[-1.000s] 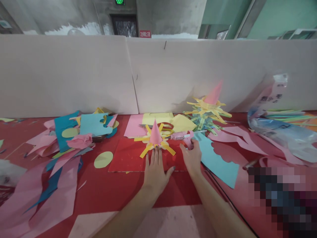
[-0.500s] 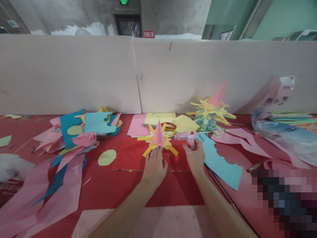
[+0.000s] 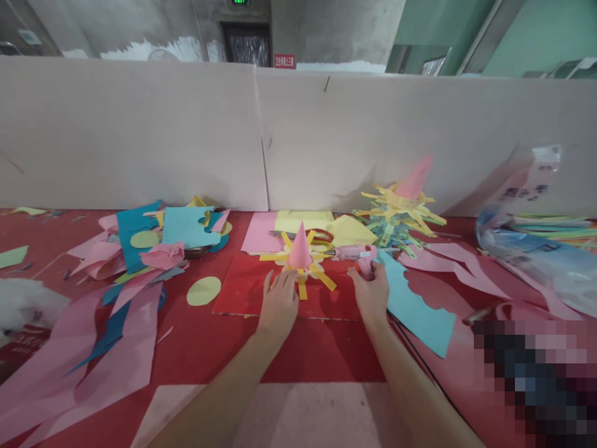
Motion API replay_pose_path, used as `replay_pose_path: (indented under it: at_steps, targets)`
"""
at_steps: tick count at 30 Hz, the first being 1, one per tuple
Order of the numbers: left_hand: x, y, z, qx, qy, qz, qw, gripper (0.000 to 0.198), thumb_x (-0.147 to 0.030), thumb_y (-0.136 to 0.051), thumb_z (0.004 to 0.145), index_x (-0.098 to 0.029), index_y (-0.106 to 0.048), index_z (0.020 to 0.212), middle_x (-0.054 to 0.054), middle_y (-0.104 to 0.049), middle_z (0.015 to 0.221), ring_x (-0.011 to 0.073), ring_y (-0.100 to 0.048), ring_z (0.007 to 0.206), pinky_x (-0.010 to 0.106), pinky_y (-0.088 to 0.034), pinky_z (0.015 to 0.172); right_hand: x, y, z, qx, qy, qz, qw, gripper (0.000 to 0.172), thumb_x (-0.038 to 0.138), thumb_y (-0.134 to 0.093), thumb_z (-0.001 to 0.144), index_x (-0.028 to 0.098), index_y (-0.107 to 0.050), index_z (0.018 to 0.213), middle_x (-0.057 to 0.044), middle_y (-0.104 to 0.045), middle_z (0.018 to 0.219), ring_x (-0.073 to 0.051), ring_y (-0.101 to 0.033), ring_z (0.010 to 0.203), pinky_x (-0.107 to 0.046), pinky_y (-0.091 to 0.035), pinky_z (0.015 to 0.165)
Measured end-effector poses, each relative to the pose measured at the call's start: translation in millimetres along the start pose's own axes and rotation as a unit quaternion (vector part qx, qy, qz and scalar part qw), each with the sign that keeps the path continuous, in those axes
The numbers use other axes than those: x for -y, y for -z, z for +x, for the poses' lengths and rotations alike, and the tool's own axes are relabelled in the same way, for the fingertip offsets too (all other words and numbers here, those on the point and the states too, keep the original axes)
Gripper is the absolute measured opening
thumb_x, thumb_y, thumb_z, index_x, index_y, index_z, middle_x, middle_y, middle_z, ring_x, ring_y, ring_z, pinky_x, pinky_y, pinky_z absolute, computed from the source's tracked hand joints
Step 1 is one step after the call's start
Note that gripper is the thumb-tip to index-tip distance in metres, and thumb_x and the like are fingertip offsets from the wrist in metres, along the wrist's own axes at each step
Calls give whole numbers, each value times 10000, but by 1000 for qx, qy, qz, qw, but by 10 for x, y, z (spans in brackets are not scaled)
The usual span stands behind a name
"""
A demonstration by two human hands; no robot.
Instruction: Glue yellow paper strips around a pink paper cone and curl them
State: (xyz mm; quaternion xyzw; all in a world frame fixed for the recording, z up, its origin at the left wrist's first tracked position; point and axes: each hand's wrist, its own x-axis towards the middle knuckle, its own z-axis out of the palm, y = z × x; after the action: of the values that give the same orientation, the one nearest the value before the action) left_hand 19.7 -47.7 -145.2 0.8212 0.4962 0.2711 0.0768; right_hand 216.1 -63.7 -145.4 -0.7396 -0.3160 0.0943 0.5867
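Note:
A pink paper cone [image 3: 300, 247] stands upright in the middle of a flower of yellow paper strips [image 3: 323, 278], which lies on a red board [image 3: 242, 287]. At the flower's front left, my left hand [image 3: 280, 302] has its fingers stretched out, their tips touching the strips. Part of the front-left strips is hidden under that hand. To the right of the cone, my right hand [image 3: 373, 289] grips a pink hot glue gun [image 3: 352, 252] by its handle. The gun's nozzle points left, at the flower's edge.
A layered paper piece with a pink cone [image 3: 415, 179] stands at back right. Scissors [image 3: 321, 235] lie behind the flower. Light-blue card [image 3: 422, 311], a yellow disc [image 3: 204, 291], paper scraps [image 3: 161, 256] and a plastic bag [image 3: 522, 242] lie around. A white partition [image 3: 140, 137] closes the back.
My left hand has shifted left along the flower's front edge, uncovering a front yellow strip and covering the front-left one. My right hand still holds the glue gun. The view has shifted slightly.

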Motion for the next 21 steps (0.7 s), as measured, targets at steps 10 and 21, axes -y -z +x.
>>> replay_pose_path:
  at_steps: [10, 21]
  targets:
    - [120, 15, 47, -50, 25, 38, 998, 373, -94, -457, 784, -211, -528, 1131, 63, -568, 1170, 210, -499, 1106, 387, -350, 1000, -30, -3, 13, 3, 2, -2, 1000, 464, 423, -633, 611, 147, -546, 973, 29, -483, 731, -119, -402, 630, -260, -354, 647]
    - [430, 77, 163, -54, 45, 46, 996, 246, -245, -516, 829, -245, -553, 1072, 52, -603, 1097, 214, -548, 1027, 399, -374, 959, 28, 14, 4, 8, 2, 7, 1000, 462, 422, -636, 599, 147, -549, 960, 27, -490, 709, -129, -395, 643, -264, -354, 649]
